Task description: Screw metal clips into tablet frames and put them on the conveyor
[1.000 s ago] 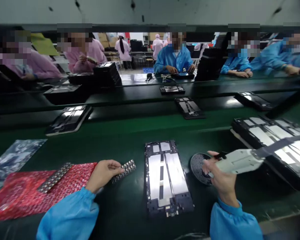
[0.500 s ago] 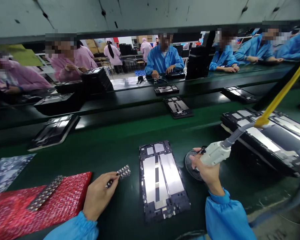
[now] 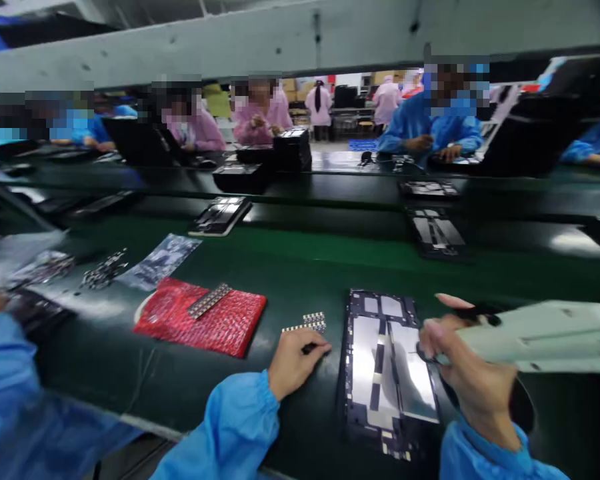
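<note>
Fingers of left hand pinch component strip; right hand grips driver.

A device frame lies near the worktop's front edge. Just left of it sits a small component strip, touching the left hand. Farther left lies a padded bag with another strip on it. The right hand holds a power screwdriver over the frame's right side.
</note>
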Available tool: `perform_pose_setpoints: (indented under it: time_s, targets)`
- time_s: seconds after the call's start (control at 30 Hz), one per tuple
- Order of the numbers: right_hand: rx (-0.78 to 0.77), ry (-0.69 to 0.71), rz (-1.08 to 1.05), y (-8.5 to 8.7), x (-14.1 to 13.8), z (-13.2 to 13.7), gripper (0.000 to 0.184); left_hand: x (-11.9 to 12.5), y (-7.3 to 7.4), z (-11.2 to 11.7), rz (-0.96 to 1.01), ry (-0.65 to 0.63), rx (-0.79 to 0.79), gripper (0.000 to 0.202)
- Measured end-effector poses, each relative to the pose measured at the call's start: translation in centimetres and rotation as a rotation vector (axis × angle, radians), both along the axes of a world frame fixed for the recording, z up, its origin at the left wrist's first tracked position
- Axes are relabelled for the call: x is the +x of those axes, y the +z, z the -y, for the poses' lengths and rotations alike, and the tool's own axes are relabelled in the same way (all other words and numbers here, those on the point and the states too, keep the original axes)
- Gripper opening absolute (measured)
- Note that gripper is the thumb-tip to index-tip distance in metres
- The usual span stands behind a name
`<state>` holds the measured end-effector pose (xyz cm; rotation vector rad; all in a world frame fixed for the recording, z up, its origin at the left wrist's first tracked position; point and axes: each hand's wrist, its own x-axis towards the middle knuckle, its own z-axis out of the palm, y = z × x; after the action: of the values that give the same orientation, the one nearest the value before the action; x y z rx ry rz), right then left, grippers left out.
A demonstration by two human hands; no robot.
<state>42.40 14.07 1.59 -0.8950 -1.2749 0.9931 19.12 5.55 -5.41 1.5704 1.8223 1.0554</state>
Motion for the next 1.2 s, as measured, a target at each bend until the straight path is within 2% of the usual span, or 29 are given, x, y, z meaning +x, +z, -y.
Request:
perform_pose_setpoints:
  time_s: [0.13, 0.23, 0.37, 0.57, 0.67, 0.77, 0.9, 1.03, 1.2]
  targets:
    - [0.019, 0.21, 0.06, -0.5, -7.1, -1.9, 0.03, 1.5, -1.1, -0.6, 0.149, 0.056, 0.02, 0.014]
    - [-0.006, 0.254, 0.114, -1.6, -9.9, -2.9, 0.027, 2.2, -1.7, -0.7, 0.183, 0.047, 0.007, 0.014]
    - [-0.025, 0.26, 0.146, -2.7, -10.2, -3.2, 0.031, 2.3, -2.0, -0.9, 0.172, 0.027, 0.068, 0.022]
    - [-0.055, 0.253, 0.146, -3.2, -9.9, -3.4, 0.033, 2.0, -2.2, -1.6, 0.128, 0.008, 0.293, 0.025]
    - [-0.031, 0.263, 0.153, -3.3, -9.9, -3.5, 0.034, 1.7, -2.2, -2.0, 0.189, -0.005, 0.289, 0.023]
    - [-0.03, 0.269, 0.16, -3.4, -9.9, -3.6, 0.033, 1.4, -2.1, -2.2, 0.29, 0.052, 0.221, 0.022]
    - [-0.026, 0.265, 0.186, -3.4, -9.9, -3.4, 0.031, 1.0, -1.4, -1.6, 0.175, 0.069, 0.308, 0.026]
    - [-0.029, 0.261, 0.202, -3.4, -10.0, -3.0, 0.027, 1.8, -0.7, 0.5, 0.026, -0.088, 0.371, 0.032]
    - [-0.046, 0.223, 0.182, -3.7, -10.5, -2.6, 0.026, 5.2, -1.6, 3.3, -0.26, -0.552, 0.518, 0.03]
